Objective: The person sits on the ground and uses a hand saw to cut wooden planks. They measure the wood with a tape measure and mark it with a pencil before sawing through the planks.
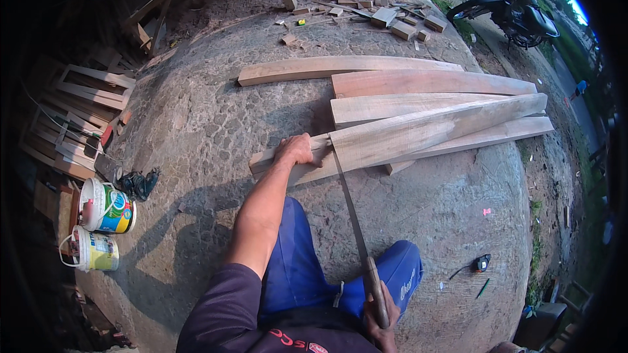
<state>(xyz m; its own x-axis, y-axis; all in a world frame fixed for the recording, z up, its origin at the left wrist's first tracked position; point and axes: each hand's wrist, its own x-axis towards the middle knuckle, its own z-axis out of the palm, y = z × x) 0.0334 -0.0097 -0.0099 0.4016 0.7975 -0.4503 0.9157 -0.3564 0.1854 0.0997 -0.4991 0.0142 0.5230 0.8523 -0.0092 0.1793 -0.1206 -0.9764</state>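
Note:
A long pale board [425, 127] lies across other planks [438, 80], its near-left end toward me. My left hand [296, 150] is closed over that end, just left of a cut line where a handsaw's long blade [350, 206] meets the board. My right hand [379, 314] grips the saw's wooden handle at the bottom of the view, beside my knee. The blade slants from the handle up to the board. The underside of the board's near end is partly in shadow.
Two paint buckets [97, 250], shoes [139, 183] and stacked wooden frames [91, 95] stand at the left. Offcuts [386, 17] litter the back. A motorbike [513, 13] is parked top right. A tape measure [482, 263] and green pencil [484, 286] lie on the concrete [458, 196] at right.

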